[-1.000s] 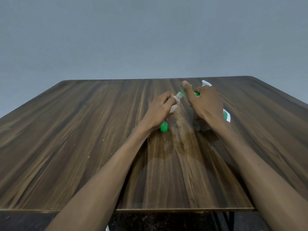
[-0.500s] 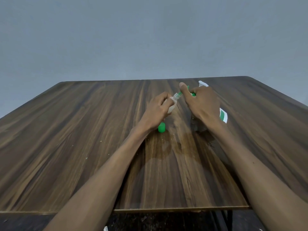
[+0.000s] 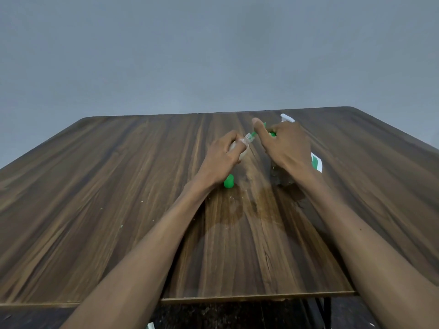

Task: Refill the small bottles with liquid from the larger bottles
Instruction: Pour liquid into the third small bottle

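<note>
My left hand [image 3: 223,157] is shut on a small clear bottle [image 3: 248,138], tilted with its open neck pointing up and right. My right hand [image 3: 285,148] grips a larger white bottle with a green label [image 3: 316,162], mostly hidden behind the hand. The larger bottle's thin green nozzle [image 3: 254,133] meets the small bottle's neck. A white part of the larger bottle [image 3: 287,118] sticks out above my right hand. A small green cap [image 3: 228,182] stands on the wooden table [image 3: 118,186] just below my left wrist.
A wet patch [image 3: 249,210] spreads over the wood in front of the hands, with a crumpled clear wet thing [image 3: 281,178] under my right wrist. The table's near edge [image 3: 261,298] runs below my forearms. A plain grey wall [image 3: 213,55] stands behind.
Both hands have stayed together with nozzle at the small bottle's neck; only the view has shifted slightly to the left.
</note>
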